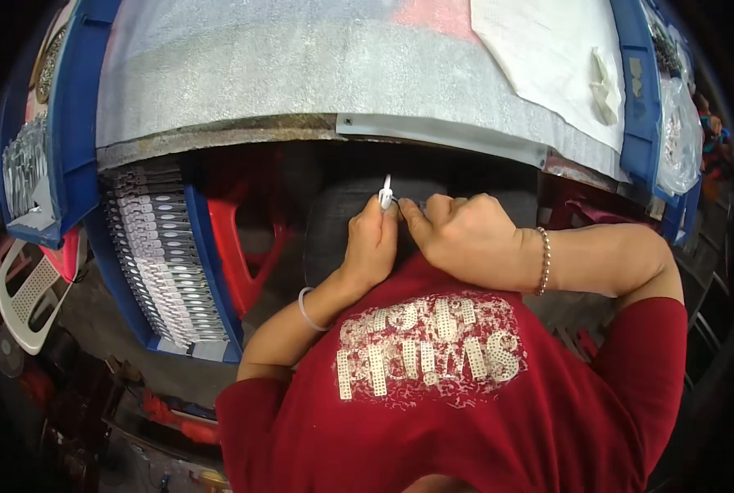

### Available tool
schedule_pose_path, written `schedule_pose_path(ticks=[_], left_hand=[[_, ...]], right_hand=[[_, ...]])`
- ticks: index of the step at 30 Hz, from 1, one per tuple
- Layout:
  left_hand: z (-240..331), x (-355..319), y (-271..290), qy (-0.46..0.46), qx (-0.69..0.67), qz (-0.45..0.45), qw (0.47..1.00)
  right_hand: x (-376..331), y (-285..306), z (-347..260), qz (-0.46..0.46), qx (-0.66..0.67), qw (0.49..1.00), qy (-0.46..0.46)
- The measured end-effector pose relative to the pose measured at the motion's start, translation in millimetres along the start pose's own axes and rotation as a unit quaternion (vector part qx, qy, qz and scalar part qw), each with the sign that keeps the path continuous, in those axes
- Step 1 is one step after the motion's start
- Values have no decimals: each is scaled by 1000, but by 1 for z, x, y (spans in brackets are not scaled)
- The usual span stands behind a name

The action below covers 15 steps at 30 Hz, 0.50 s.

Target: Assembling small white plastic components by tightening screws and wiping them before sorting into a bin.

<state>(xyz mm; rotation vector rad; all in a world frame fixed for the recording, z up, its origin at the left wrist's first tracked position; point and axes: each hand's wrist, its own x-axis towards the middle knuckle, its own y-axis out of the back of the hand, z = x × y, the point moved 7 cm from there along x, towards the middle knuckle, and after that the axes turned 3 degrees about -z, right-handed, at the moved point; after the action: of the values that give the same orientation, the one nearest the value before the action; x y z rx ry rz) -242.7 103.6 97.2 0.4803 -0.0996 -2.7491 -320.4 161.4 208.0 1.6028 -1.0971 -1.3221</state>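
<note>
My left hand (372, 244) is closed, pinching a small white piece with a narrow pointed tip (386, 194) that stands up from between thumb and fingers. Its exact kind is too small to tell. Beside it, my right hand (469, 230) is curled, with its fingertips meeting the left fingers at the base of the white piece. A thin dark bit shows between the two hands; whether the right fingers grip it is hidden. Both hands are held over my dark-clad lap, just in front of the worktable (301, 82).
The table has a pale foam cover and a white sheet (548, 49) at right. Blue bins (75, 123) stand at both table ends. Lower left, a blue tray (211, 271) holds stacked rows of black and white handled parts, beside a red plastic stool (240, 255). A white chair (34, 296) stands farther left.
</note>
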Motion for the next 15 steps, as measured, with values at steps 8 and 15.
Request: schedule_pose_path(ticks=[8,15], left_hand=[[5,6,3,-30,4,19,999],[-2,4,-2,4,-42,3,999]], right_hand=[[-6,-24,41,17,367,917,-154],[5,-5,16,-37,106,993,-36]])
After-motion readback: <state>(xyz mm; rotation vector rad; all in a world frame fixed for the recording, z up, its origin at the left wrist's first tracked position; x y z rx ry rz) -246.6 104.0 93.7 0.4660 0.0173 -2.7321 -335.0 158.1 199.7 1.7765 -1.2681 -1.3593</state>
